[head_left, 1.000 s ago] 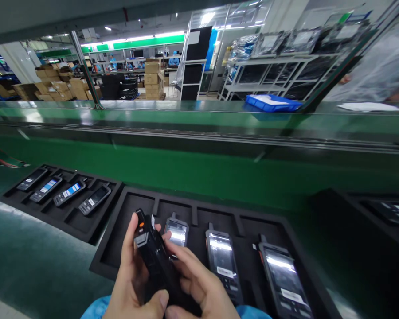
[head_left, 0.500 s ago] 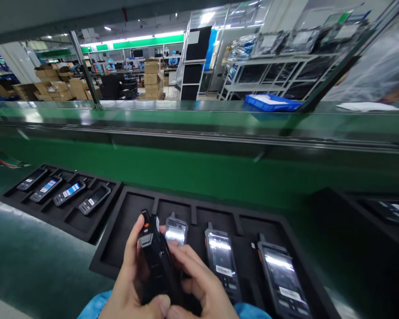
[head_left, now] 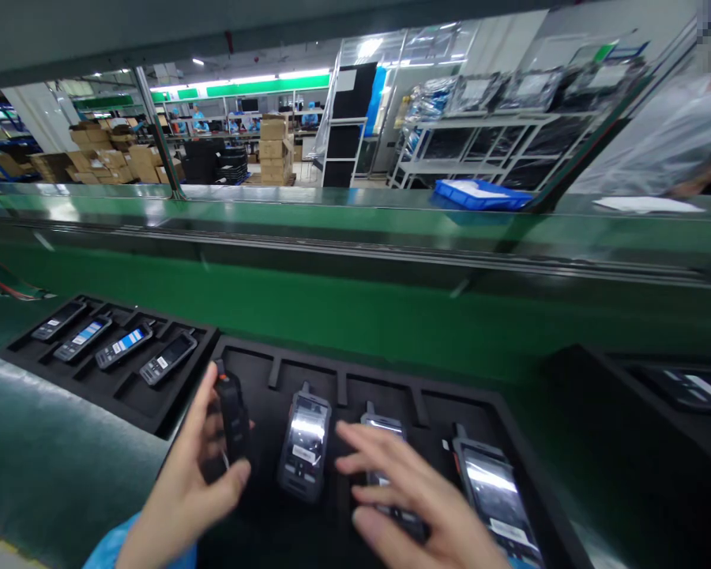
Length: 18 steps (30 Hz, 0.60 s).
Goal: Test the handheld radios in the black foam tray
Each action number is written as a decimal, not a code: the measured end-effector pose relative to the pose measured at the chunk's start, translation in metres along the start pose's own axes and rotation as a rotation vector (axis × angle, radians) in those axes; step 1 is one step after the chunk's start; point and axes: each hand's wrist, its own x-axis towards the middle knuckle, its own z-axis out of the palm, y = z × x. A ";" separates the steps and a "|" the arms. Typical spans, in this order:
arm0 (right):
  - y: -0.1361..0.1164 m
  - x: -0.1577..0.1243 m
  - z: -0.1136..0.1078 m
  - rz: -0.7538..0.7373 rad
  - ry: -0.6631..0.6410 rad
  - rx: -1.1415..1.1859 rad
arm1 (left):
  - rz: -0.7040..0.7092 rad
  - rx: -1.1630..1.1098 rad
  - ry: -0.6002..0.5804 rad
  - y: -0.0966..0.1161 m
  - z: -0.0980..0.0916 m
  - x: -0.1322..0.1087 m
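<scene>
The left hand point(head_left: 195, 474) grips a dark rugged handset point(head_left: 234, 415) nearly edge-on above the leftmost compartment of the black foam tray point(head_left: 342, 387). The right hand point(head_left: 415, 482) hovers over that tray with fingers spread, partly covering the third-compartment handset point(head_left: 384, 427). A second-compartment handset point(head_left: 305, 446) lies screen up between the hands, and a fourth-compartment handset point(head_left: 498, 498) lies at the tray's right end. Left of the tray, a smaller-looking foam tray point(head_left: 145, 407) carries four keypad handsets point(head_left: 127, 345), two showing blue screens. Beyond the tray, a raised ledge point(head_left: 308, 207) bears a blue plastic bin point(head_left: 479, 195).
</scene>
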 end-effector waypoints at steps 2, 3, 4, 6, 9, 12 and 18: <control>-0.006 -0.005 -0.018 -0.014 0.234 -0.106 | -0.049 0.414 0.033 -0.001 -0.015 0.016; -0.008 -0.006 -0.024 -0.022 0.281 -0.160 | -0.091 0.640 0.022 -0.002 -0.019 0.023; -0.010 -0.006 -0.029 -0.042 0.293 -0.216 | -0.136 0.841 0.001 -0.002 -0.020 0.029; -0.010 -0.004 -0.033 -0.091 0.304 -0.320 | -0.196 1.115 -0.008 -0.002 -0.012 0.036; -0.008 -0.002 -0.030 -0.158 0.362 -0.424 | -0.137 1.253 0.056 -0.001 0.022 0.033; -0.008 0.000 -0.026 -0.194 0.421 -0.496 | 0.010 1.217 -0.010 -0.001 0.069 0.022; -0.014 0.005 -0.026 -0.303 0.474 -0.610 | 0.037 0.922 -0.157 -0.012 0.103 0.023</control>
